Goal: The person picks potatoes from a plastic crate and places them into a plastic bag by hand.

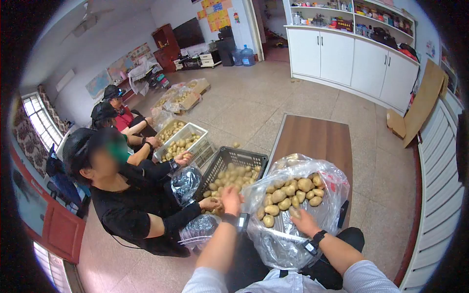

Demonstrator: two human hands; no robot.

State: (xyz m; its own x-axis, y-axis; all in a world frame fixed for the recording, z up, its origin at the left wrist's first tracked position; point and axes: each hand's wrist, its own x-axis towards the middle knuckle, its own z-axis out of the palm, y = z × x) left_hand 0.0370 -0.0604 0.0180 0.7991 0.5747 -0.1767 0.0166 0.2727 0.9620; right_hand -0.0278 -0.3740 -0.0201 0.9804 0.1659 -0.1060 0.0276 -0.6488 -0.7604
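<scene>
My right hand (305, 220) is closed on a potato at the near side of a clear plastic bag (281, 244). Inside the bag, several loose potatoes (278, 196) lie in a pile. My left hand (231, 199) is over the near right corner of a black crate (264, 158), left of the bag; its fingers are smeared and I cannot make out what they hold. Potatoes (239, 173) fill much of the crate, partly blurred. A brown wooden table (312, 136) extends behind the bag.
A person in black (127, 215) sits at the left with hands at the crate. Two more people (128, 117) sit beyond, by a white crate (202, 146) of potatoes. Bundled plastic bags (198, 227) lie between that person and me. White cabinets (337, 53) stand at the back.
</scene>
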